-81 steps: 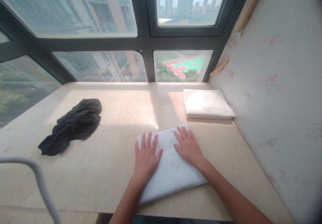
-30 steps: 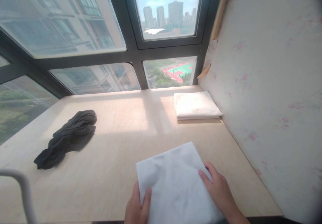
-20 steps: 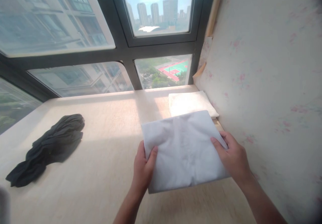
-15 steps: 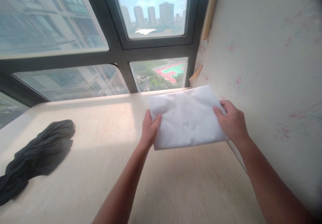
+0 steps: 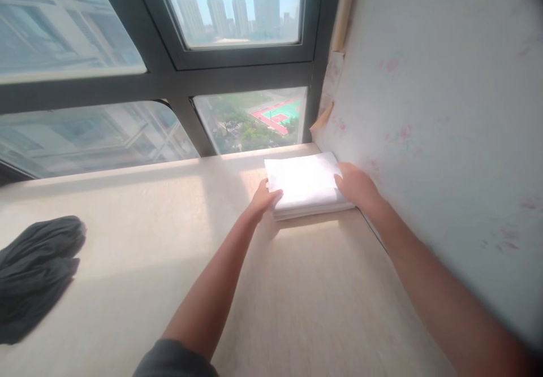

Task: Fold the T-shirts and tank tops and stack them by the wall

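A folded white cloth lies on top of another folded white cloth at the far right of the wooden table, next to the wall. My left hand grips the top cloth's left edge, thumb on top. At its right edge my right hand holds it with fingers curled round. Both arms are stretched far forward.
A crumpled dark garment lies at the table's left. A dark-framed window runs along the far edge. A pale flowered wall bounds the right side.
Both hands lifted the folded white cloth from the near table edge, carried it forward and right, and set it onto the other folded cloth by the wall.
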Tool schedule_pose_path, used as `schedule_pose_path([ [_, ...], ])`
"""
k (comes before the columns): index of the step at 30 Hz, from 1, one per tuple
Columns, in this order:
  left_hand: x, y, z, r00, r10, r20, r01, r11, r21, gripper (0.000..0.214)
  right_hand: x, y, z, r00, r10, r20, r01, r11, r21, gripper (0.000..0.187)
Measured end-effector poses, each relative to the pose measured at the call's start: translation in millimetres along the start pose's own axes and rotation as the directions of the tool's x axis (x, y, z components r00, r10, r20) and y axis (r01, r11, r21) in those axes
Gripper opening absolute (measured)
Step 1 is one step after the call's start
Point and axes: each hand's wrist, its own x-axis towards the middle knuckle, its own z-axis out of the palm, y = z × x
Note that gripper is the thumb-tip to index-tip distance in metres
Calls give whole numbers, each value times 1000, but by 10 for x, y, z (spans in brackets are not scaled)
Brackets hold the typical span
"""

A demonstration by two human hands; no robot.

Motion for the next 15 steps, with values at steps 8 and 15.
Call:
schedule_pose_path([
  [8, -332, -183, -8, 989, 35, -141, -25, 997, 76, 59, -110, 48, 312, 996, 44, 84, -50, 997, 64, 38],
  [15, -1427, -751, -347, 947, 210, -242, -137, 948, 286, 26, -1314, -911, 410, 917, -275, -289, 358, 887, 292, 41],
])
